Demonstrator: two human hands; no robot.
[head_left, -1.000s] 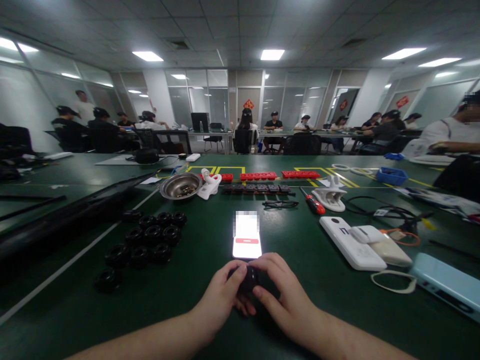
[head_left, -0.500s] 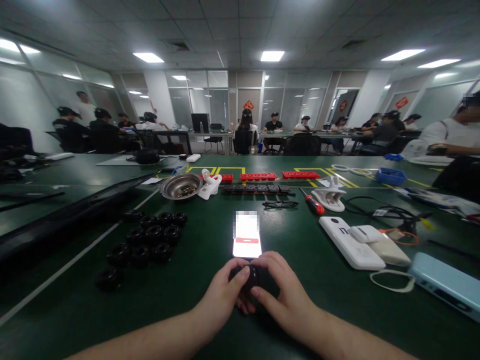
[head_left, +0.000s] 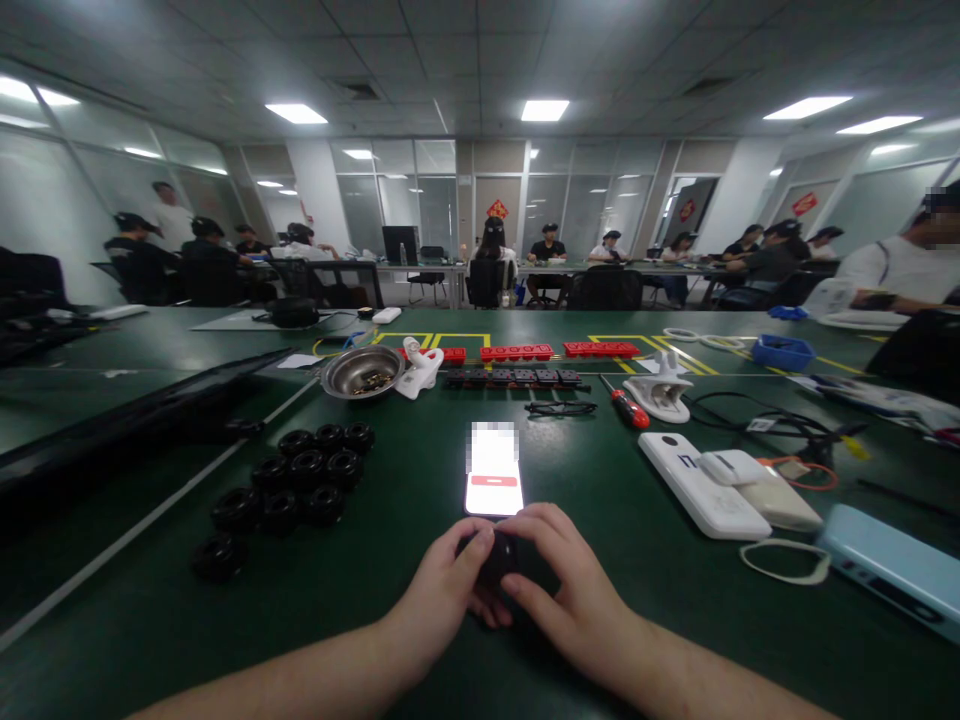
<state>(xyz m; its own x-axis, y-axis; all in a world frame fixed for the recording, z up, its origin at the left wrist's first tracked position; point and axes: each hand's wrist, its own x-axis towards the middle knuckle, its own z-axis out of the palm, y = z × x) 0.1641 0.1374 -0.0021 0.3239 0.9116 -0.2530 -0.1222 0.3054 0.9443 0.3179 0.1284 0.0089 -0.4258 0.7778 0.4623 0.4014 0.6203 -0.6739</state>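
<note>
Between my two hands is a black, glossy round part (head_left: pixel 498 560), partly covered by the fingers. My left hand (head_left: pixel 448 578) is wrapped around its left side, thumb on top. From the right, my right hand (head_left: pixel 564 578) grips it with thumb and fingertips. Just beyond the hands lies a phone (head_left: pixel 493 485) with a lit screen. Several black ring-shaped parts (head_left: pixel 307 467) stand in rows to the left; whether the held part is the same kind, I cannot tell.
A steel bowl (head_left: pixel 361 374) holds small brass-coloured pieces. Red trays (head_left: pixel 516 353), a black strip of blocks (head_left: pixel 517 380), glasses (head_left: pixel 560 409) and a screwdriver (head_left: pixel 630 409) lie farther back. White power banks (head_left: pixel 701 487), cables (head_left: pixel 757 425) and a light-blue device (head_left: pixel 892 570) occupy the right.
My left thumb has shifted slightly on the black round part, and the part appears slightly turned. Both hands stay in nearly the same place.
</note>
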